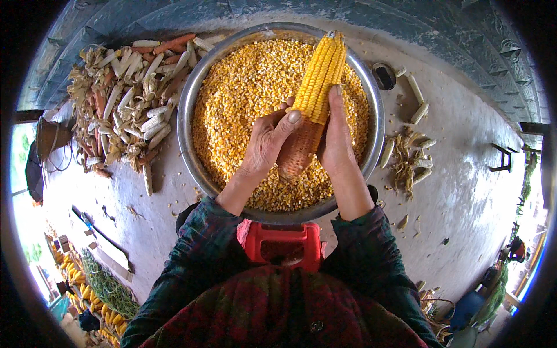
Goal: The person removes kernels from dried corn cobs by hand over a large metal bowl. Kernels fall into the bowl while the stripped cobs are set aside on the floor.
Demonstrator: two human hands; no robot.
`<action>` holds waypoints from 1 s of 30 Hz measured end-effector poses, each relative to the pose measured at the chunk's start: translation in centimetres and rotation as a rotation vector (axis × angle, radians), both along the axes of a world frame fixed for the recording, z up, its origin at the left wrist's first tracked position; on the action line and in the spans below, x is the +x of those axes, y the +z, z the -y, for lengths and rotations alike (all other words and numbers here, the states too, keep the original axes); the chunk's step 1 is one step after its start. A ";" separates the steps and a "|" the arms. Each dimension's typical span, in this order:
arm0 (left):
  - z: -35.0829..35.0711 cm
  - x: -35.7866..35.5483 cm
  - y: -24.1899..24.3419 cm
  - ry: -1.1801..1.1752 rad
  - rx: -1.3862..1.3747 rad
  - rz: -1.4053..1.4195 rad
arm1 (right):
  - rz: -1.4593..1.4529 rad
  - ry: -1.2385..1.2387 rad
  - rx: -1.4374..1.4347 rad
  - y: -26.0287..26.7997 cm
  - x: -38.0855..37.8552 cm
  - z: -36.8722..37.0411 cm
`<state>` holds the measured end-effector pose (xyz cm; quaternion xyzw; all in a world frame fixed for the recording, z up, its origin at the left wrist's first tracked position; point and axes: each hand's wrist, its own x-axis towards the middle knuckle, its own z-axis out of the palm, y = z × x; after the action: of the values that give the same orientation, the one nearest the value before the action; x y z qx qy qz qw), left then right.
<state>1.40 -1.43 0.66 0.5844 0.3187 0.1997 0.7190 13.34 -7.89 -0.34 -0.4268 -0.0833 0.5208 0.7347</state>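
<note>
Above a wide metal basin [186, 143], both hands grip a partly shelled ear of corn [317, 82]. Its upper part still bears rows of yellow kernels; the lower part is bare reddish cob. My left hand [270, 135] lies along the left side, its thumb across the line where kernels meet bare cob. On the right side, my right hand [339, 135] wraps the ear with its thumb pointing up; most of its fingers are hidden behind the ear. Loose corn kernels [243, 95] fill the basin under the hands.
A heap of stripped cobs and husks [126, 104] lies left of the basin. More cobs [420, 163] and a dark oval object [384, 76] are on the floor to the right. A red plastic stool [283, 235] stands before me. Unshelled ears [87, 296] lie at lower left.
</note>
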 end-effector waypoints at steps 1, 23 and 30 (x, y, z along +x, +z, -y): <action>0.0 -0.1 0.0 0.020 -0.003 -0.005 | 0.014 -0.028 -0.040 -0.1 -0.4 -0.1; 2.9 -0.6 -0.3 0.089 -0.105 0.124 | 0.619 -0.024 -0.332 1.9 -4.8 5.6; 4.9 -2.4 -1.5 0.007 -0.020 0.114 | 0.370 0.090 -0.161 2.5 -7.0 9.3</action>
<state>-0.98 -6.38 -0.85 0.5636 0.2815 0.2320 0.7412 6.39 -17.16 2.12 -0.5683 -0.1941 0.4706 0.6465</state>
